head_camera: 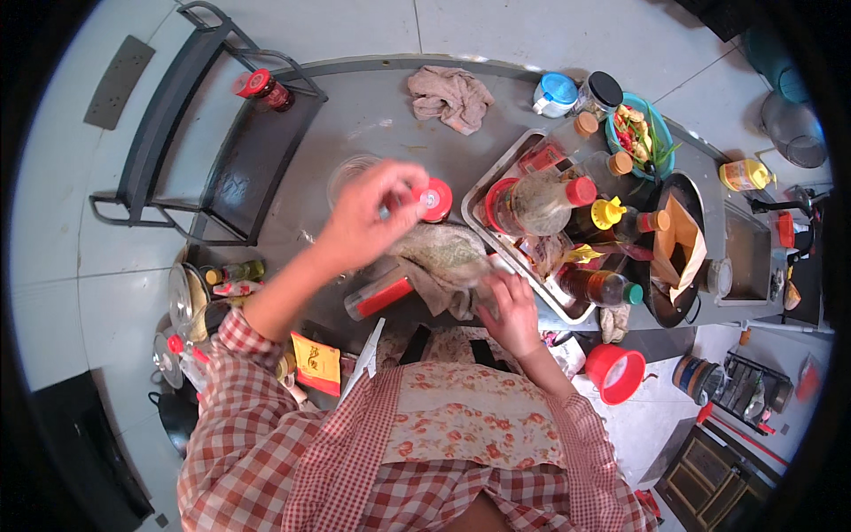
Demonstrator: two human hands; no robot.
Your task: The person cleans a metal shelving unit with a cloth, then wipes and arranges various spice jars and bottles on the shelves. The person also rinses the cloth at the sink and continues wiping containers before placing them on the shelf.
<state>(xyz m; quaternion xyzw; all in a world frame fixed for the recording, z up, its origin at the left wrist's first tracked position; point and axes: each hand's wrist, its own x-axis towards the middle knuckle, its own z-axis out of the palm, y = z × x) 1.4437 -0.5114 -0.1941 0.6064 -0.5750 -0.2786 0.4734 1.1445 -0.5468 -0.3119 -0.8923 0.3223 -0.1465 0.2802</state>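
Note:
My left hand (375,213) is raised over the grey counter, blurred, its thumb and fingers apart with nothing visible between them. In the picture its fingertips overlap the edge of a red-lidded jar (437,199); whether they touch it I cannot tell. Partly behind this hand is a clear round dish or lid (349,176). A stained grey-brown cloth (442,256) lies bunched in front of the jar, and my right hand (510,309) grips its right end. Left of the cloth, a clear container with a red label (380,297) lies on its side near the counter's front edge.
A metal tray (475,209) crowded with bottles stands to the right. Beyond it are a blue basket of vegetables (668,143) and a black wok (695,193) holding a paper bag (678,246). A dark metal rack (256,153) stands left; another cloth (451,96) lies at the back.

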